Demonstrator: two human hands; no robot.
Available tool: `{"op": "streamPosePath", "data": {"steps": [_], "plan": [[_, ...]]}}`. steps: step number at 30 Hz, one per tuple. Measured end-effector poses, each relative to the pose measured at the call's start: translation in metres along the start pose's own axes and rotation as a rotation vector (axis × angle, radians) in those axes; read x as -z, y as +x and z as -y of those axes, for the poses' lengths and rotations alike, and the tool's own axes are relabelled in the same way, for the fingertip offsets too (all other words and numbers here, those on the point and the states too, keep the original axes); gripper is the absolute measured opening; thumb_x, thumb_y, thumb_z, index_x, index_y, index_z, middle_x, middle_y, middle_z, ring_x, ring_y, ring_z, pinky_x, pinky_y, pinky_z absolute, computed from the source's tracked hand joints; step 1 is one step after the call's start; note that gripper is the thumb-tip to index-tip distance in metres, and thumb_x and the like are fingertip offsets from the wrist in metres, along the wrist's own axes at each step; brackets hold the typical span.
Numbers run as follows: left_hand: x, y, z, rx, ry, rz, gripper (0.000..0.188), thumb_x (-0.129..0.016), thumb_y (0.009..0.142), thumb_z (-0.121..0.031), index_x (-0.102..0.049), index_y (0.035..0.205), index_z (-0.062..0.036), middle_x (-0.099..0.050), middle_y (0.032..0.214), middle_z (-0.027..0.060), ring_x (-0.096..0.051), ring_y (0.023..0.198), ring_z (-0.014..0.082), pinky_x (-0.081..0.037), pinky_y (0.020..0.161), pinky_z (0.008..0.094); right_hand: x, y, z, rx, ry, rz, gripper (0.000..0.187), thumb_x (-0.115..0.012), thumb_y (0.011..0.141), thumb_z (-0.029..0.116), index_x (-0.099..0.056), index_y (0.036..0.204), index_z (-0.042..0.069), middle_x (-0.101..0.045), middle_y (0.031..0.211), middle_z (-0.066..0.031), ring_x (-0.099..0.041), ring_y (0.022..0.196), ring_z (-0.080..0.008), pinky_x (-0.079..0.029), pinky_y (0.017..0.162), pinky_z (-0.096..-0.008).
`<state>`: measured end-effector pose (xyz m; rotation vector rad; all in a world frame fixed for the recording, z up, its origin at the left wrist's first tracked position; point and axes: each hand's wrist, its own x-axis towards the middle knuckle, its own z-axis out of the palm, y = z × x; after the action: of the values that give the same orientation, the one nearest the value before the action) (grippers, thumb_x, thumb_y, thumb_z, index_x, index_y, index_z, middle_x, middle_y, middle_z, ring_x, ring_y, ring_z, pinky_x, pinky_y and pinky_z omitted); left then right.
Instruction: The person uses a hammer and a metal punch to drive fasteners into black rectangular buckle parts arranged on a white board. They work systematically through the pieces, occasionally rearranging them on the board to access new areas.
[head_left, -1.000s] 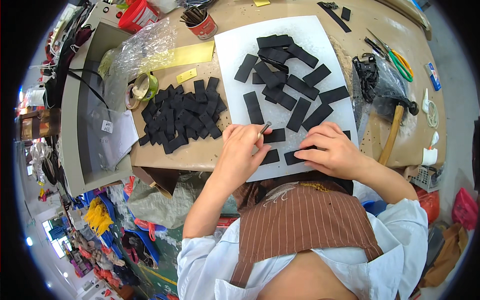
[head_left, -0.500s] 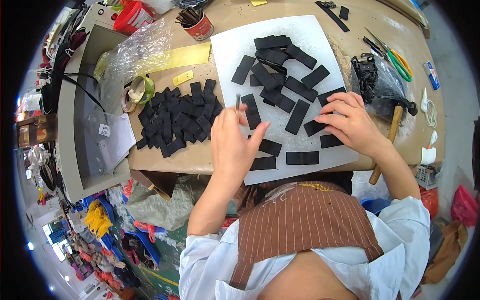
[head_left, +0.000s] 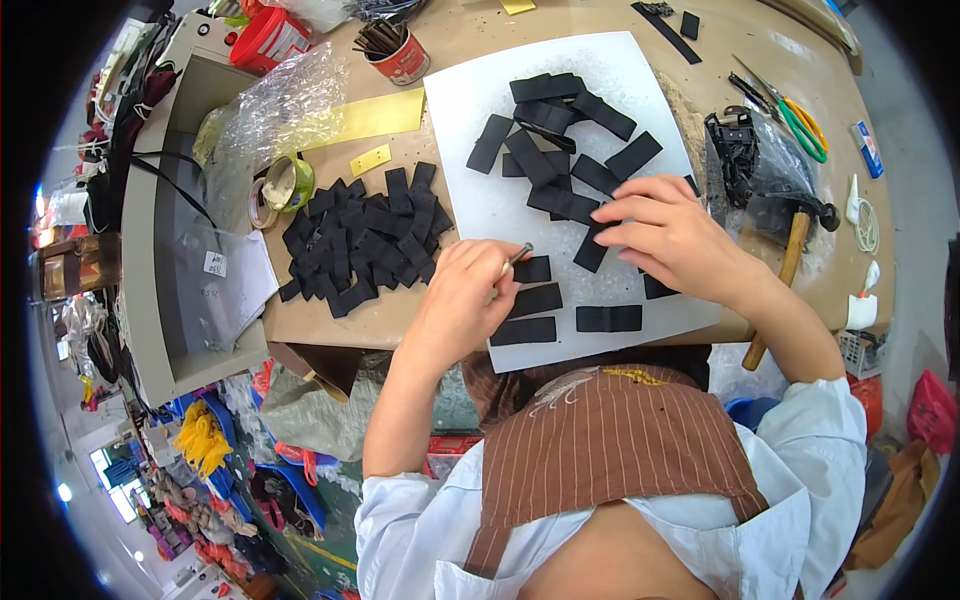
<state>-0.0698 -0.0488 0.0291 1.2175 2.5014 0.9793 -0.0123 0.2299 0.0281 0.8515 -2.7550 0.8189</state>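
My left hand [head_left: 462, 292] is closed around a thin metal rod [head_left: 521, 254], its round end pointing up and right; it looks like a hand punch. Just right of that hand, several short black strips lie in a column at the left edge of a white board, among them one strip [head_left: 537, 299] and the lowest one [head_left: 525, 330]. My right hand [head_left: 668, 238] is over the board with fingers curved and apart. Its fingertips rest at a slanted black strip [head_left: 590, 250] and partly cover it. A looser heap of black strips [head_left: 545, 150] lies farther up.
Left of the white board [head_left: 480, 85] is a pile of small black pieces [head_left: 355, 245]. Tape rolls [head_left: 290, 183], a red tin of rods [head_left: 402, 62] and yellow strips [head_left: 372, 115] lie beyond. At right are a hammer [head_left: 790, 262], scissors [head_left: 800, 130] and a plastic bag [head_left: 775, 160].
My left hand has come down and the rod has tipped from upright to slanting. The upright strip beside it now lies crosswise atop the left column. My right hand has shifted left.
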Motion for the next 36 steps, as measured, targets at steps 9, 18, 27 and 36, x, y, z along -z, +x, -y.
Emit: {"op": "streamPosePath", "data": {"steps": [9,18,27,36], "plan": [[-0.005,0.013,-0.006,-0.031,0.034,-0.145,0.03,-0.072,0.07,0.001,-0.059,0.095,-0.0059,-0.059,0.085,0.0032,-0.057,0.089,0.0236,-0.041,0.087,0.0354,-0.012,-0.002,0.025,-0.106,0.062,0.137,0.026,-0.074,0.073,0.018,-0.066,0.096,0.011,-0.058,0.092,-0.0056,-0.056,0.092,-0.0258,-0.043,0.084,-0.0375],[-0.015,0.066,0.005,-0.205,0.158,-0.133,0.026,-0.073,0.068,-0.001,-0.049,0.076,-0.0047,-0.065,0.109,0.0068,-0.057,0.104,0.027,-0.04,0.093,0.0397,0.026,-0.024,-0.033,-0.252,-0.068,-0.117,0.019,-0.067,0.077,0.005,-0.065,0.096,0.007,-0.06,0.102,-0.0067,-0.055,0.097,-0.0281,-0.043,0.086,-0.0383],[0.004,0.015,0.007,0.2,0.078,-0.207,0.028,-0.073,0.071,-0.001,-0.046,0.075,-0.0051,-0.067,0.109,0.0069,-0.058,0.093,0.0259,-0.039,0.09,0.0372,0.026,-0.025,-0.026,-0.159,0.181,0.117,0.019,-0.065,0.076,0.001,-0.066,0.093,0.008,-0.061,0.1,-0.0032,-0.054,0.1,-0.024,-0.039,0.092,-0.0365],[-0.023,0.027,-0.014,0.09,0.101,-0.271,0.031,-0.078,0.07,-0.011,-0.06,0.095,-0.0038,-0.055,0.071,0.002,-0.059,0.08,0.0252,-0.043,0.08,0.0364,0.032,-0.027,-0.025,-0.126,0.182,0.207,0.026,-0.067,0.071,-0.001,-0.066,0.096,0.009,-0.061,0.102,-0.004,-0.054,0.102,-0.024,-0.039,0.093,-0.038]]}}
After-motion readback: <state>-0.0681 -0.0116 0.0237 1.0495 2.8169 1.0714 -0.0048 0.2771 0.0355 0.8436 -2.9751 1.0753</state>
